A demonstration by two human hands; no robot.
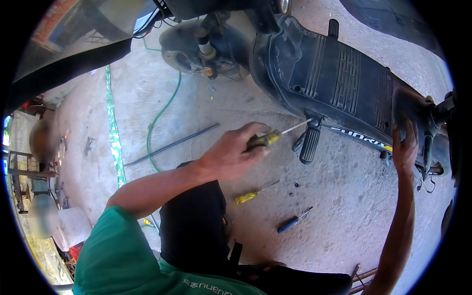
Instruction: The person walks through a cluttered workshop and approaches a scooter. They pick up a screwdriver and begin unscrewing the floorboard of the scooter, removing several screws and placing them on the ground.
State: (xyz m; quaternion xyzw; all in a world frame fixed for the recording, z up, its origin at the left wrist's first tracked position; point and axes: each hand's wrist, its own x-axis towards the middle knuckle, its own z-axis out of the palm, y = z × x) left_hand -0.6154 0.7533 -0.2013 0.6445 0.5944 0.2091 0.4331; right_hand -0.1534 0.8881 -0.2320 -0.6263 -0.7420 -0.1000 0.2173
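My left hand [236, 153] is closed round the yellow and dark handle of a screwdriver [294, 127]. Its metal shaft points right, and the tip is at the scooter's side by the folding footpeg [309, 143]; whether it touches a screw I cannot make out. The black scooter [324, 73] stands across the upper right, its ribbed floorboard facing up. Farther back along that floorboard, my right hand [406, 147] rests on the side panel with its fingers stretched out, holding nothing.
On the concrete lie a second yellow screwdriver [247, 197], a blue-handled screwdriver [288, 225] and small dark pieces [296, 185]. A metal bar [172, 144] and a green hose [156, 118] lie to the left. The scooter's front wheel [179, 54] is beyond them.
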